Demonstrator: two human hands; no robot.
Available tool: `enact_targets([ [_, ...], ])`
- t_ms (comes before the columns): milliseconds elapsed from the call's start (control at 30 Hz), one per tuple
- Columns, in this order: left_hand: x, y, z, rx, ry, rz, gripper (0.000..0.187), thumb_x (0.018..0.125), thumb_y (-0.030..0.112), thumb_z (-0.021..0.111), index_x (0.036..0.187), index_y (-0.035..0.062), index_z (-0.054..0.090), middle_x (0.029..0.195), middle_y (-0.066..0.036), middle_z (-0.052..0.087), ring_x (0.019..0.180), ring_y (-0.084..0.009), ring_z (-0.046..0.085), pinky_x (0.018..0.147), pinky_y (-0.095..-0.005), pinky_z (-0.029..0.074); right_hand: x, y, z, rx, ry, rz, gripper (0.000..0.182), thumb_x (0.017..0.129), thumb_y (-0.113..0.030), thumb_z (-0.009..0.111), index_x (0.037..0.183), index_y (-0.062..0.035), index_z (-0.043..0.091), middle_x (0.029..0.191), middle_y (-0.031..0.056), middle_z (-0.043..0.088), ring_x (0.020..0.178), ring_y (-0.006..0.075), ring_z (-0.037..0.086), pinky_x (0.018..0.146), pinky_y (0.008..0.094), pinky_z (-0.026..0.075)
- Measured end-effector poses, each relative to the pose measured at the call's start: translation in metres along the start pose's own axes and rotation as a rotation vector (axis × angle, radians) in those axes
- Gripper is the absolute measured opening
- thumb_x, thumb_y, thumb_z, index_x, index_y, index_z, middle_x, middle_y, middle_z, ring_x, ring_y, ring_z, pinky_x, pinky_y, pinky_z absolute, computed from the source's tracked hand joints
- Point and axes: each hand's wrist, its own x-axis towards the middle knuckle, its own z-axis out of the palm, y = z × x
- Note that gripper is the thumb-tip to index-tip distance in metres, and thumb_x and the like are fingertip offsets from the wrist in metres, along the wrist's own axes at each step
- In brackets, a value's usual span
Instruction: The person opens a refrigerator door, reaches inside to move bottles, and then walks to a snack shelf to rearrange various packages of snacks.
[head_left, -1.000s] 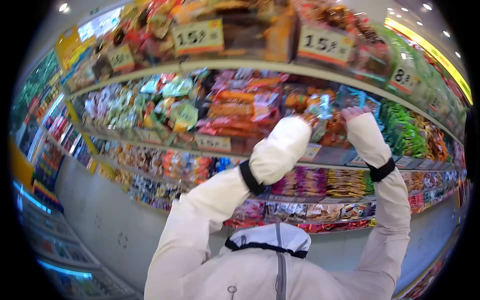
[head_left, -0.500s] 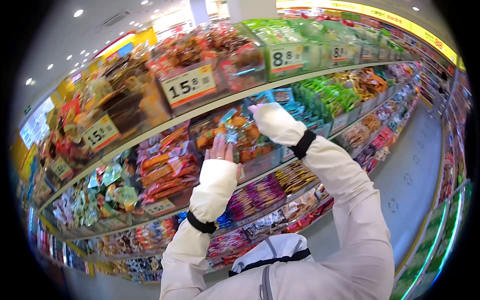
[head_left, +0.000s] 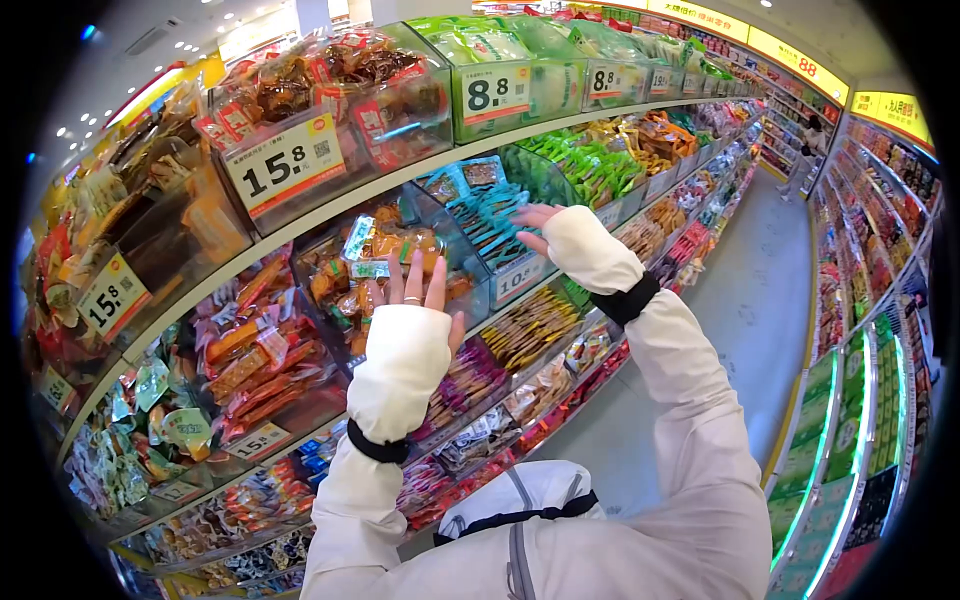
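Orange snack packets [head_left: 385,265] fill the clear bin at ten o'clock; our left hand [head_left: 418,290] rests there, fingers spread, empty. Our right hand [head_left: 535,225], also open, reaches toward teal packets [head_left: 480,205] at twelve. Next, we judge, comes a careful pinch.

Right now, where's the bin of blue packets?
In the head view, the blue packets sit on the second shelf from the top, just left of the right hand and under the 8.8 price tag.
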Motion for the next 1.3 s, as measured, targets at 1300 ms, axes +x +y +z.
enact_targets([
  [1300, 0.075, -0.078, 0.006, 0.421, -0.068, -0.058, 0.066, 0.072, 0.023, 0.073, 0.127, 0.0039, 0.042, 0.121, -0.02, 0.051, 0.113, -0.0378, 0.046, 0.095, -0.042, 0.037, -0.231, 0.108, -0.08, 0.168, -0.3, 0.142, 0.059, 0.075, -0.02, 0.068, 0.126, -0.0057, 0.043, 0.136, 0.0151, 0.038, 0.128, 0.0314, 0.034, 0.104, 0.0517, 0.024],
])
